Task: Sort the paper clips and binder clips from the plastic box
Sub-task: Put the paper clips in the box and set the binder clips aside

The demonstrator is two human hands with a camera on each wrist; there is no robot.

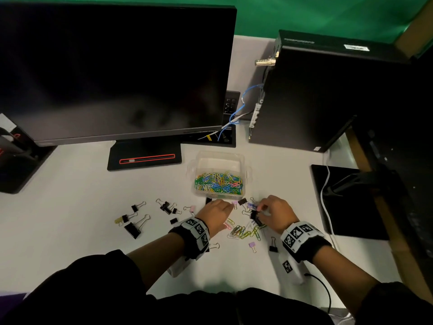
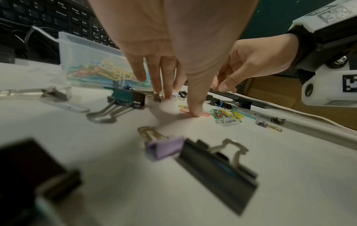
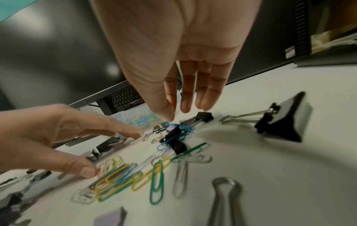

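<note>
A clear plastic box holds several coloured paper clips. Several binder clips lie spread out on the white desk to its left. Between my hands lies a mixed pile: coloured paper clips and a tangle of black binder clips and blue paper clips. My left hand has straight fingers; its thumb presses a pink paper clip and its fingertips touch the desk by a small lilac binder clip. My right hand hovers just over the tangle, fingers straight, nothing plainly held.
A dark monitor on its stand fills the back left, and a black computer tower the back right. A black pad with a white cable lies to the right. Loose lilac and black binder clips sit near my right wrist.
</note>
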